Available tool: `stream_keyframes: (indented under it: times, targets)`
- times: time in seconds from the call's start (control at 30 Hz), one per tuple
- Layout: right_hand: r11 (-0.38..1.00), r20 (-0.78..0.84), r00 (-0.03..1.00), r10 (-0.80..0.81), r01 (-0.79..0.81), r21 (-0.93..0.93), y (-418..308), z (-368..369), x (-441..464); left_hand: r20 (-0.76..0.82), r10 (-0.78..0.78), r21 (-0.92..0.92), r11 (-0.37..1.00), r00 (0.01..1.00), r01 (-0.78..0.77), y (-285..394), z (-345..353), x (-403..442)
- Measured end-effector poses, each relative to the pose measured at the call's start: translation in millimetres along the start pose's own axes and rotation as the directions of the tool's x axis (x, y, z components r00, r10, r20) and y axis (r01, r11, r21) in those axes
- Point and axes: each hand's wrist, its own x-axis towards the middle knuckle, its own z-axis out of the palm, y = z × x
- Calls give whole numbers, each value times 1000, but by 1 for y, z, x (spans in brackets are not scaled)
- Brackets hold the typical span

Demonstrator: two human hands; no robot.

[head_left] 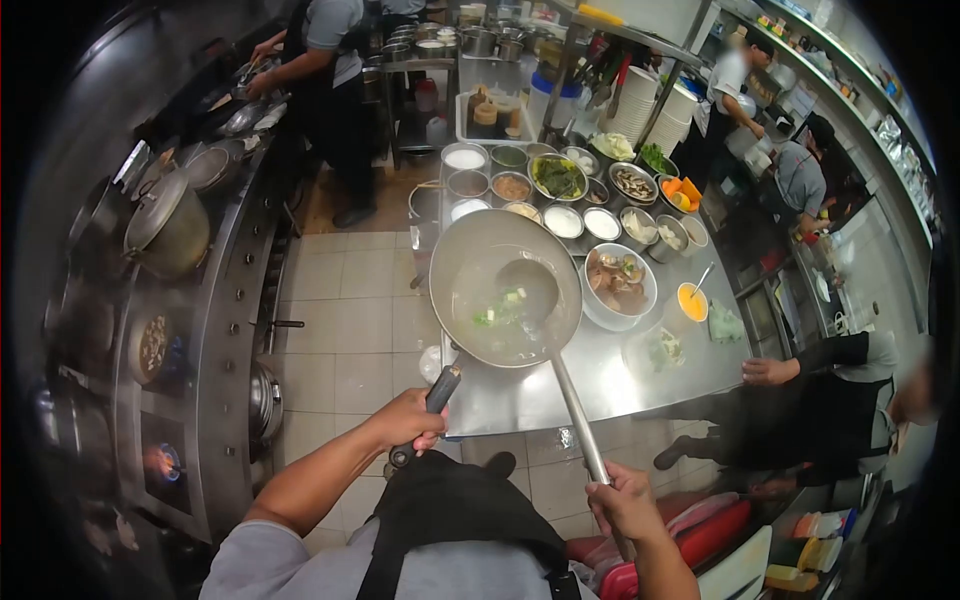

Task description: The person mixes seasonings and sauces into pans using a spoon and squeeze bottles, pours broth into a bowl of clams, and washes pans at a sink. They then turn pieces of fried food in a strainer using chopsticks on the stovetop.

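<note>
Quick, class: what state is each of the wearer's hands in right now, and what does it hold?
Left hand: closed around the black handle of the pan.
Right hand: closed around the ladle by its metal handle.

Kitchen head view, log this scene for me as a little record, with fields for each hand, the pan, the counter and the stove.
Left hand: the left hand grips the dark handle of the pan
Right hand: the right hand holds the long metal handle of the ladle
Pan contents: cloudy liquid with pale and green pieces; ladle head inside
Counter: steel counter with a bowl of shellfish, a cup of yellow liquid and ingredient tubs
Stove: lit burner, lidded pot
People: several co-workers nearby
</note>
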Motion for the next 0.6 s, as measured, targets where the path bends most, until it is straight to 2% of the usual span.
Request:
stream_keyframes:
  times: [0.03, 0.07, 0.13, 0.17, 0.2, 0.27, 0.4, 0.47, 0.6]
  targets:
    - [979, 62, 998, 15, -27, 203, -3, 2, -3, 14, -11, -1, 1000, 1000, 11, 1, -1, 0]
    - [978, 60, 998, 15, -27, 208, -7, 3, -6, 27, -23, -1, 1000, 999, 23, 1, -2, 1]
    - [785, 269, 963, 26, -186, 590, -14, -2, -14, 30, -26, -3, 1000, 999, 27, -1, 0, 2]
    - [733, 323, 946, 3, -222, 643, -16, -4, -18, 30, -23, -7, 1000, 999, 23, -1, 1, 3]
    - [731, 325, 946, -3, -220, 646, -20, -6, -22, 27, -23, -1, 1000, 999, 23, -1, 3, 3]
    - [628, 392, 920, -15, -296, 719, -30, -10, -29, 23, -40, -63, 997, 999, 41, -4, 10, 4]
    - [650, 407, 914, 3, -311, 693, -46, -25, -37, 17, -28, -45, 999, 999, 29, -7, 25, 7]
    - [714, 390, 920, 34, -295, 635, -51, -40, -39, 13, -4, -30, 1000, 1000, 4, -6, 35, 10]
    - [712, 377, 926, 33, -286, 641, -59, -71, -44, -14, 0, -18, 1000, 1000, 0, -9, 57, 20]
